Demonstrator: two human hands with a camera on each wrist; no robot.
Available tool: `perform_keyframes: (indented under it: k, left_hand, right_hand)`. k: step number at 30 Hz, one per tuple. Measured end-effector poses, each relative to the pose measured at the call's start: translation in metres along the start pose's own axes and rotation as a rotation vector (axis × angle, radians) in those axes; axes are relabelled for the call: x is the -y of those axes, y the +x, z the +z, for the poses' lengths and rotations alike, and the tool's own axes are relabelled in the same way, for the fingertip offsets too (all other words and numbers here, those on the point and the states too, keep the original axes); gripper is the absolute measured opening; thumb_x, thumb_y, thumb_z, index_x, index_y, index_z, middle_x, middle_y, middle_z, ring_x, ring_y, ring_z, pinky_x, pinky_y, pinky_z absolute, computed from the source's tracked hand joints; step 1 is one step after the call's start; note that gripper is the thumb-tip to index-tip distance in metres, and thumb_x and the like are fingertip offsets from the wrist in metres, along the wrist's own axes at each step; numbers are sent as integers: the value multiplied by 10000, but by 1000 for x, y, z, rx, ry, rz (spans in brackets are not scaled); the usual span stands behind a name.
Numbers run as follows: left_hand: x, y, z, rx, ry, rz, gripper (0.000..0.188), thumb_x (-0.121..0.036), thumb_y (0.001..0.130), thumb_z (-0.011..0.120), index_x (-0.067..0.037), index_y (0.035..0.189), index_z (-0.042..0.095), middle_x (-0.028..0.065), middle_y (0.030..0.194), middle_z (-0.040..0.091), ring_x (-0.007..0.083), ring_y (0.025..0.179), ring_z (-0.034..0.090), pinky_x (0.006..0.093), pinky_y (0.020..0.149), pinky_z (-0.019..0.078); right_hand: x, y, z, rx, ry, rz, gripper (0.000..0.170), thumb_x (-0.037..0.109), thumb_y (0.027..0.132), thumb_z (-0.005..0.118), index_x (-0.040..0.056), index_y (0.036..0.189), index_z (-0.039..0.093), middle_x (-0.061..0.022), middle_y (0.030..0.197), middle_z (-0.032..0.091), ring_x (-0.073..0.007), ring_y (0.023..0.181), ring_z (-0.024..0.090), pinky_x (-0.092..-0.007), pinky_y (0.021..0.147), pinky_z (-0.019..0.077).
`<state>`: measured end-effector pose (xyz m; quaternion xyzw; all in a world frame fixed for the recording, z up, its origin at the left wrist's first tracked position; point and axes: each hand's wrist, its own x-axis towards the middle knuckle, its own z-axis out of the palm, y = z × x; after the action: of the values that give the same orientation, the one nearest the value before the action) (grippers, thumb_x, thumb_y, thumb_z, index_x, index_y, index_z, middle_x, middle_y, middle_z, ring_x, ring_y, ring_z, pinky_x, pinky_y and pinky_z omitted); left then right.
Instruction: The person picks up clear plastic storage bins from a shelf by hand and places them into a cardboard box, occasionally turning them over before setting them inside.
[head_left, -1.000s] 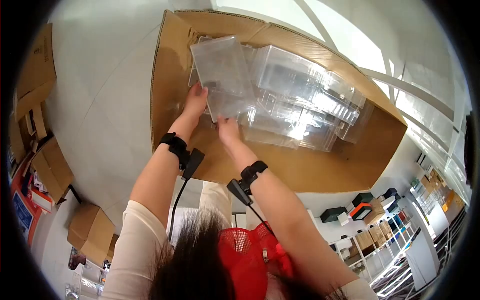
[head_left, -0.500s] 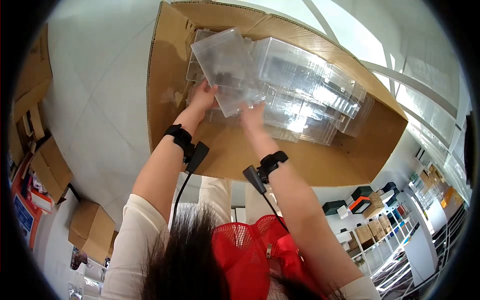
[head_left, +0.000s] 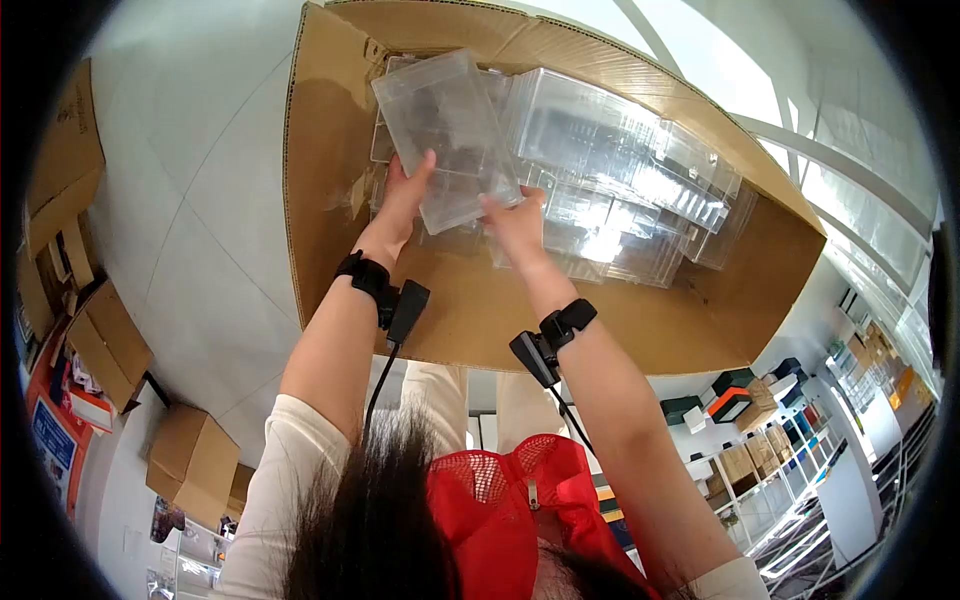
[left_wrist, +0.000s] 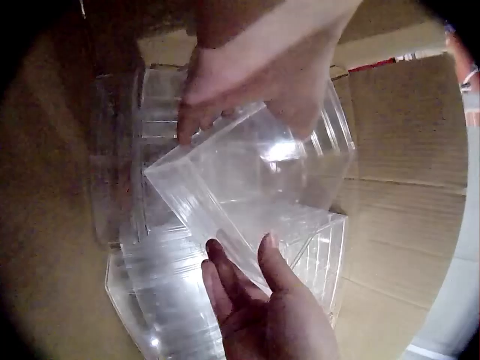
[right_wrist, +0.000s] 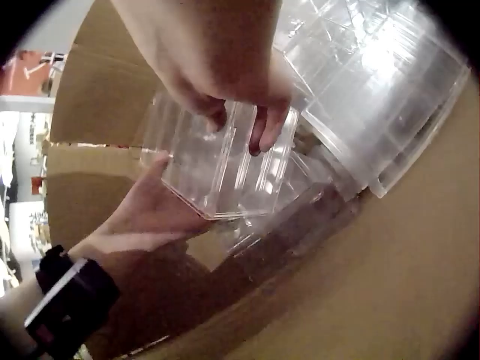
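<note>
Inside a large cardboard box (head_left: 470,325), both hands hold one clear plastic box (head_left: 445,125) that lies slanted over other clear boxes. My left hand (head_left: 398,205) grips its left long side in the head view, thumb on the upper face. At its near right corner, my right hand (head_left: 518,222) pinches the edge. The right wrist view shows the right hand's (right_wrist: 217,64) thumb and fingers spread across the box's ridged side. In the left wrist view the right hand (left_wrist: 274,311) appears at the bottom, its thumb and fingers on either side of the box's edge.
Several more clear plastic boxes (head_left: 575,115) are stacked in the middle and right of the cardboard box, some with bright glare. Its end wall (head_left: 325,150) stands close beside the left hand. Smaller cartons (head_left: 195,462) and shelving (head_left: 770,480) stand farther off.
The right hand has slid rightward from the held box's near left corner to its near right corner. The left hand stays on the left side, its thumb now higher along it.
</note>
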<state>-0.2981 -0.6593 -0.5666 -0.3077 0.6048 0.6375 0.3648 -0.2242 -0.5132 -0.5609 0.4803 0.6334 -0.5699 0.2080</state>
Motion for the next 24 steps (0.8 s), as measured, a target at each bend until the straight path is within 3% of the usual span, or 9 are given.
perform_keyframes:
  k: [3, 6, 9, 12, 15, 18, 21, 24]
  left_hand:
    - [2, 10, -9, 5, 192, 75, 672, -362, 803, 637, -67, 1327, 335, 128, 1279, 460, 234, 1149, 450, 346, 921, 376]
    - [-6, 23, -13, -55, 480, 173, 588, -302, 822, 620, -50, 1299, 388, 130, 1245, 498, 211, 1126, 472, 330, 915, 381]
    - [-8, 48, -24, 76, 485, 200, 547, -295, 862, 578, -85, 1323, 372, 115, 1245, 493, 222, 1127, 462, 350, 899, 384]
    - [-21, 37, -19, 51, 516, 151, 491, -254, 877, 558, -96, 1311, 394, 99, 1256, 490, 225, 1129, 462, 351, 903, 378]
    - [-4, 47, -26, 11, 607, 260, 500, -289, 889, 529, -111, 1327, 367, 105, 1265, 485, 245, 1139, 461, 363, 911, 372]
    - [-17, 25, -14, -166, 650, 174, 437, -239, 887, 509, -115, 1294, 407, 123, 1194, 538, 268, 1083, 510, 347, 912, 380]
    - [-18, 31, -25, -302, 675, 9, 463, -294, 900, 474, -116, 1316, 372, 131, 1204, 529, 285, 1114, 489, 359, 922, 372]
    - [-26, 13, -32, -334, 645, 3, 478, -356, 914, 428, -130, 1329, 355, 137, 1262, 480, 299, 1164, 449, 371, 920, 370]
  right_hand:
    - [-27, 15, 7, 17, -105, -31, 610, 135, 767, 667, -102, 1138, 244, -198, 843, 572, -213, 612, 625, -283, 502, 503]
    - [-14, -8, 21, 89, 89, 135, 594, 143, 777, 661, -94, 1129, 246, -184, 803, 575, -221, 596, 626, -291, 484, 500]
    - [-14, -8, 34, 15, 82, 160, 539, 168, 797, 651, -57, 1138, 300, -195, 829, 597, -228, 589, 635, -310, 525, 487]
    - [-6, -16, 31, 40, 30, 122, 488, 172, 822, 621, -38, 1125, 302, -198, 824, 598, -237, 585, 633, -333, 532, 485]
    - [-10, -14, 27, 91, -142, 62, 451, 174, 841, 593, -24, 1126, 305, -196, 820, 604, -245, 616, 638, -355, 563, 489]
    - [-12, -15, 30, 133, -192, 18, 488, 185, 844, 581, -44, 1163, 293, -147, 749, 603, -198, 608, 626, -297, 518, 480]
    - [-9, -15, 35, 164, -288, -152, 494, 191, 846, 576, -50, 1183, 306, -168, 787, 609, -214, 640, 634, -317, 562, 489]
    - [-18, -5, 46, 286, -169, -146, 533, 220, 840, 583, -48, 1204, 301, -190, 833, 614, -246, 714, 642, -338, 597, 493]
